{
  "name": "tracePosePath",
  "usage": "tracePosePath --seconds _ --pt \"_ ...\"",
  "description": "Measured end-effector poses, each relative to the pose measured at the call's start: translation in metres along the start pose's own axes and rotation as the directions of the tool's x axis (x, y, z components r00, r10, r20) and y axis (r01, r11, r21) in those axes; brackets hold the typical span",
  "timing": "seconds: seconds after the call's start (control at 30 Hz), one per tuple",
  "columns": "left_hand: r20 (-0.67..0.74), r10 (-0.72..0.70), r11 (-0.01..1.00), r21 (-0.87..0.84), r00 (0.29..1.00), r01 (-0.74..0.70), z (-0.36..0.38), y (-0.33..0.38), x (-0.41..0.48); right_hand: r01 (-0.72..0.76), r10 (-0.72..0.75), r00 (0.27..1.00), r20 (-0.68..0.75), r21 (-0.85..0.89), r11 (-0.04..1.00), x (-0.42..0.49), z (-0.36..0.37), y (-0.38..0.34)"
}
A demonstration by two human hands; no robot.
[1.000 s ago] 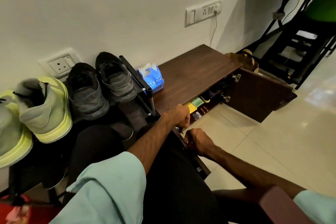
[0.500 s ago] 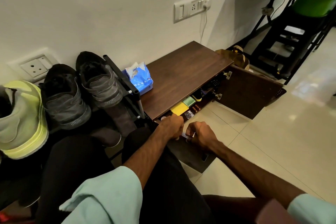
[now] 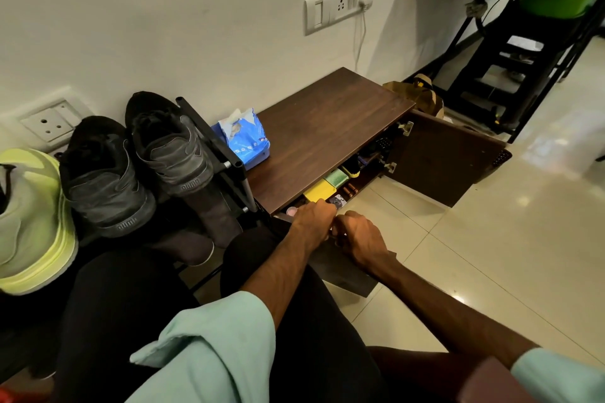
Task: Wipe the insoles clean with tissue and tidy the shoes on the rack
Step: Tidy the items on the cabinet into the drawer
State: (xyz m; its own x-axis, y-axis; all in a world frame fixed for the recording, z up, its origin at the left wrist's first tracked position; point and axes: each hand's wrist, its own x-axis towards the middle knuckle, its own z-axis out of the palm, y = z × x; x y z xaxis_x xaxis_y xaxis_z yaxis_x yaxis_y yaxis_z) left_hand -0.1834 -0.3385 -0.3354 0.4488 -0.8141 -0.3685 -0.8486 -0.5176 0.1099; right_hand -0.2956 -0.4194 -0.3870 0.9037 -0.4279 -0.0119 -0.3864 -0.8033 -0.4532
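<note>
Two black sneakers (image 3: 104, 180) (image 3: 170, 147) and a neon-yellow sneaker (image 3: 32, 222) stand on the top tier of the black shoe rack (image 3: 209, 131). Darker footwear (image 3: 196, 245) lies on the tier below. A blue tissue pack (image 3: 244, 137), with a tissue poking out, sits on the brown cabinet top (image 3: 327, 127) beside the rack. My left hand (image 3: 314, 219) and right hand (image 3: 357, 235) are close together at the cabinet's front opening, both with curled fingers. A small pale bit shows between them; the fingertips are hidden.
The cabinet's right door (image 3: 442, 160) stands wide open and its left door (image 3: 347, 275) swings out under my hands. Yellow (image 3: 319, 191) and green (image 3: 335, 178) items lie inside. A brown bag (image 3: 422, 95) and a black stand (image 3: 510, 69) are beyond. Tiled floor lies to the right.
My right hand has come up and left from the door's edge to meet my left hand at the cabinet opening. The shoes and the tissue pack stay where they were.
</note>
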Motion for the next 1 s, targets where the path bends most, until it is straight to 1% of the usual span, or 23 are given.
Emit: tracePosePath --seconds 0.1,0.17,0.27,0.37,0.4,0.43,0.47,0.5,0.53,0.57,0.63,0.7,0.77,0.87,1.0 --pt "-0.025 -0.014 1.0 -0.014 1.0 0.013 0.0 0.0 0.003 -0.023 0.023 1.0 -0.013 -0.001 1.0 -0.003 0.005 0.001" --pt "-0.035 -0.016 0.999 -0.028 0.999 0.015 0.001 0.0 0.004 -0.063 0.063 0.998 -0.011 0.033 0.997 -0.003 0.005 0.001" --pt "-0.042 -0.029 0.998 -0.056 0.999 0.026 0.001 0.0 0.006 -0.149 0.157 0.987 -0.039 0.17 0.974 -0.002 0.004 0.0" --pt "-0.067 -0.031 0.999 -0.045 0.997 0.028 0.0 0.001 0.008 -0.263 0.273 0.962 0.0 0.267 0.927 -0.001 0.01 0.002" --pt "-0.068 -0.032 0.999 -0.043 0.997 0.029 0.0 0.002 0.009 -0.324 0.332 0.943 0.029 0.312 0.893 -0.001 0.013 0.003" --pt "-0.069 -0.035 0.999 -0.042 0.997 0.032 -0.001 0.002 0.01 -0.4 0.405 0.912 0.068 0.372 0.838 0.0 0.016 0.005" --pt "-0.069 -0.038 0.998 -0.043 0.997 0.035 -0.001 0.003 0.012 -0.481 0.487 0.867 0.109 0.443 0.756 0.002 0.018 0.007" --pt "-0.075 -0.037 0.999 -0.041 0.996 0.034 -0.002 0.003 0.013 -0.553 0.567 0.81 0.15 0.516 0.654 0.004 0.019 0.009" --pt "-0.091 -0.034 0.999 -0.038 0.995 0.031 -0.002 0.003 0.015 -0.601 0.625 0.757 0.19 0.579 0.551 0.007 0.019 0.011" --pt "-0.116 -0.03 0.999 -0.033 0.993 0.027 0.0 0.002 0.017 -0.623 0.656 0.72 0.225 0.626 0.469 0.011 0.018 0.014" --pt "-0.157 -0.032 0.999 -0.027 0.987 0.029 0.002 0.0 0.022 -0.62 0.669 0.691 0.274 0.7 0.355 0.022 0.017 0.019" --pt "-0.189 -0.037 0.999 -0.028 0.981 0.032 0.002 -0.003 0.027 -0.601 0.688 0.671 0.276 0.746 0.287 0.032 0.017 0.02" --pt "-0.225 -0.031 0.998 -0.051 0.974 0.02 0.005 -0.007 0.033 -0.579 0.716 0.652 0.249 0.773 0.259 0.042 0.017 0.016" --pt "-0.301 -0.037 0.997 -0.072 0.953 0.016 0.013 -0.015 0.046 -0.54 0.721 0.655 0.228 0.808 0.236 0.058 0.023 0.011" --pt "-0.461 -0.092 0.995 -0.072 0.883 0.066 0.019 -0.024 0.061 -0.496 0.721 0.666 0.193 0.836 0.235 0.076 0.03 0.008"
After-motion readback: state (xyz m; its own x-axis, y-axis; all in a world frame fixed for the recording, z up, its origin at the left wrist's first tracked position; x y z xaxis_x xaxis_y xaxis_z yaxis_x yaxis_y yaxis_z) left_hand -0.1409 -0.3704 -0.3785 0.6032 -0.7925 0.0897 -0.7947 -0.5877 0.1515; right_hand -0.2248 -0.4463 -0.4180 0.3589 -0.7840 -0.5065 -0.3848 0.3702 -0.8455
